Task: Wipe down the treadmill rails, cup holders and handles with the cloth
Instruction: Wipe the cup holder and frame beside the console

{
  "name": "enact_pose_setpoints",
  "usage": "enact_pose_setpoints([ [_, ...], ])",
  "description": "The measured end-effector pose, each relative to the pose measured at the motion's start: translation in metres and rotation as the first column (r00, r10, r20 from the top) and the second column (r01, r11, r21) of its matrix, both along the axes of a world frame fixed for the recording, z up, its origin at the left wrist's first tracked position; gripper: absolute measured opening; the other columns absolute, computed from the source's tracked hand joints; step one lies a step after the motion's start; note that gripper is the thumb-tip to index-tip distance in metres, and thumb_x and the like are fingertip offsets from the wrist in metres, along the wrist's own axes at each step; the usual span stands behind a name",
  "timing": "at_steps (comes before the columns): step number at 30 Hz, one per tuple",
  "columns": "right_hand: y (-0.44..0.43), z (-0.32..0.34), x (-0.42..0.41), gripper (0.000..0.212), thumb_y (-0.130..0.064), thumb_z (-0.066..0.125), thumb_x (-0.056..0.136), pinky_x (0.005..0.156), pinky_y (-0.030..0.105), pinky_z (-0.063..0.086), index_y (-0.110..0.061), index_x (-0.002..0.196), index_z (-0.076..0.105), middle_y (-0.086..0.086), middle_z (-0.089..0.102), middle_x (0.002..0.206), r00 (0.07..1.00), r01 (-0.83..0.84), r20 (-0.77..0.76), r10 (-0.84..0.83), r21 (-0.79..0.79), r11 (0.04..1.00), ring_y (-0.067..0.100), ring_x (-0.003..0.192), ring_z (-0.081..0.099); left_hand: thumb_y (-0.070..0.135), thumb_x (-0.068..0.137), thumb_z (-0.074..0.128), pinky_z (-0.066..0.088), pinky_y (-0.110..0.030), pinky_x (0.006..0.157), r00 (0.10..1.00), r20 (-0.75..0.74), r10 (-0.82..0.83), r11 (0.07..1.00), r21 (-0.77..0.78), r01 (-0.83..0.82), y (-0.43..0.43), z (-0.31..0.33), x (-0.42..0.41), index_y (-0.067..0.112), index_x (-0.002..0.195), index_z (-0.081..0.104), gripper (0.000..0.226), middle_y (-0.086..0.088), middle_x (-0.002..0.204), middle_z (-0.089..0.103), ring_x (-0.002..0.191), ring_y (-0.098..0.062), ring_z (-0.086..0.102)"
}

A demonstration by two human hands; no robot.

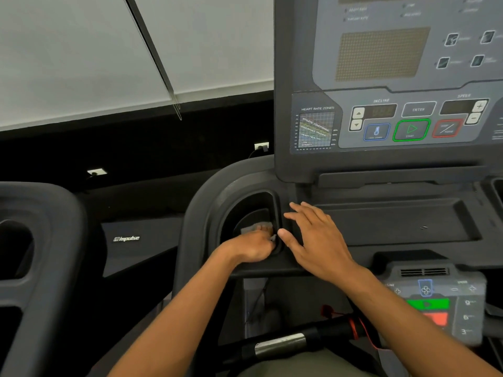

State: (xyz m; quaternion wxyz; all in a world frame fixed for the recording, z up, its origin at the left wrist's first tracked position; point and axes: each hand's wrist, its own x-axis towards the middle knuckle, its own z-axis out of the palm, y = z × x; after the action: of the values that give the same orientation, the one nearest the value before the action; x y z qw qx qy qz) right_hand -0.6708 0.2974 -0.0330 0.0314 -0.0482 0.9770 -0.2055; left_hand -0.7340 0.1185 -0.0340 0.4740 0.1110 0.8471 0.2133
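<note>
Step in hand: wiping inside the cup holder [245, 202]; left hand [254, 244] reaches in, fingers [264, 228] curled on the grey cloth [251, 229] at the bottom. The right hand [318, 235] lies flat just beside the rim, fingers straight, holding nothing. Next, prob.: sweep cloth round walls & rim w/ steady pressure.

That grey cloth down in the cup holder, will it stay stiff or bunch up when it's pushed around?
Probably floppy: the cloth sits crumpled in the left hand. It looks thin, so it is likely light. It may bunch against the cup holder wall.
</note>
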Motion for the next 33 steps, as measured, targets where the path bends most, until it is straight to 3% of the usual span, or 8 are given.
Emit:
enact_pose_setpoints([
  [3,-0.001,0.001,-0.002,0.059,-0.061,0.037,0.102,0.123,0.035,0.018,-0.025,0.147,0.050,-0.005,0.038,0.161,1.000,0.003,0.013,-0.003,0.005,1.000,0.013,0.153,0.021,0.027,0.113,0.032,-0.003,-0.041,0.132,0.995,-0.070,-0.068,0.996,-0.053,0.065,0.001,-0.011,-0.005,0.015,0.168,-0.009,0.069,-0.008,0.175,-0.019,0.163,-0.022,-0.016],
  [8,-0.001,0.002,-0.002,0.060,-0.062,0.036,0.102,0.125,0.041,0.021,-0.025,0.148,0.048,-0.005,0.036,0.162,0.999,-0.001,0.035,0.001,0.018,1.000,0.013,0.154,0.019,0.021,0.105,0.039,0.000,-0.046,0.134,0.992,-0.119,-0.047,0.994,-0.105,0.035,0.004,-0.014,-0.015,0.017,0.167,-0.014,0.082,-0.004,0.176,-0.020,0.163,-0.020,-0.017],
  [11,0.000,0.003,-0.001,0.060,-0.063,0.037,0.102,0.124,0.038,0.019,-0.026,0.148,0.048,-0.007,0.034,0.163,0.999,-0.005,0.036,0.005,0.025,1.000,0.012,0.154,0.018,0.033,0.102,0.043,0.026,-0.048,0.128,0.983,-0.183,-0.018,0.981,-0.195,-0.018,0.004,-0.003,-0.013,0.015,0.168,0.013,0.075,-0.010,0.177,0.014,0.161,-0.032,0.019],
  [14,0.004,0.001,0.002,0.061,-0.063,0.036,0.102,0.124,0.037,0.018,-0.026,0.149,0.047,-0.008,0.032,0.164,0.999,-0.020,0.039,0.018,0.029,0.999,0.011,0.155,0.016,0.037,0.102,0.043,0.045,-0.045,0.104,0.975,-0.209,-0.077,0.950,-0.312,0.008,0.001,0.015,-0.013,0.010,0.151,0.051,0.057,-0.016,0.154,0.053,0.133,-0.036,0.056],
  [16,0.004,0.001,0.002,0.060,-0.063,0.035,0.102,0.125,0.037,0.018,-0.027,0.149,0.046,-0.009,0.031,0.165,0.999,-0.020,0.043,0.019,0.018,1.000,0.010,0.155,0.015,0.036,0.101,0.039,0.046,-0.042,0.090,0.968,-0.175,-0.181,0.935,-0.335,0.114,-0.001,0.021,-0.012,0.014,0.118,0.070,0.042,-0.013,0.133,0.066,0.109,-0.030,0.062],
  [19,0.003,0.002,0.002,0.060,-0.062,0.037,0.102,0.124,0.036,0.016,-0.027,0.150,0.045,-0.009,0.029,0.165,0.999,-0.011,0.050,0.011,0.003,1.000,0.010,0.155,0.014,0.036,0.095,0.036,0.044,-0.041,0.082,0.965,-0.123,-0.230,0.921,-0.350,0.174,-0.001,0.025,-0.008,0.020,0.083,0.065,0.035,-0.006,0.107,0.067,0.093,-0.025,0.060],
  [27,0.003,0.001,0.003,0.059,-0.059,0.038,0.103,0.120,0.031,0.013,-0.026,0.153,0.043,-0.010,0.030,0.165,1.000,0.000,0.026,0.000,0.019,1.000,0.009,0.155,0.015,0.016,0.096,0.054,0.043,-0.034,0.073,0.995,-0.011,0.101,0.993,-0.056,-0.101,-0.007,0.028,-0.009,0.009,0.088,0.068,0.018,-0.010,0.090,0.065,0.084,-0.025,0.058],
  [33,0.001,0.000,0.003,0.060,-0.059,0.036,0.104,0.120,0.030,0.012,-0.027,0.155,0.039,-0.012,0.028,0.165,0.999,-0.003,0.034,0.002,0.034,0.999,0.007,0.155,0.012,0.019,0.101,0.055,0.046,-0.034,0.078,0.863,0.136,0.487,0.866,0.058,-0.497,0.006,0.027,-0.005,0.011,0.106,0.071,0.019,-0.005,0.100,0.067,0.096,-0.020,0.061],
])
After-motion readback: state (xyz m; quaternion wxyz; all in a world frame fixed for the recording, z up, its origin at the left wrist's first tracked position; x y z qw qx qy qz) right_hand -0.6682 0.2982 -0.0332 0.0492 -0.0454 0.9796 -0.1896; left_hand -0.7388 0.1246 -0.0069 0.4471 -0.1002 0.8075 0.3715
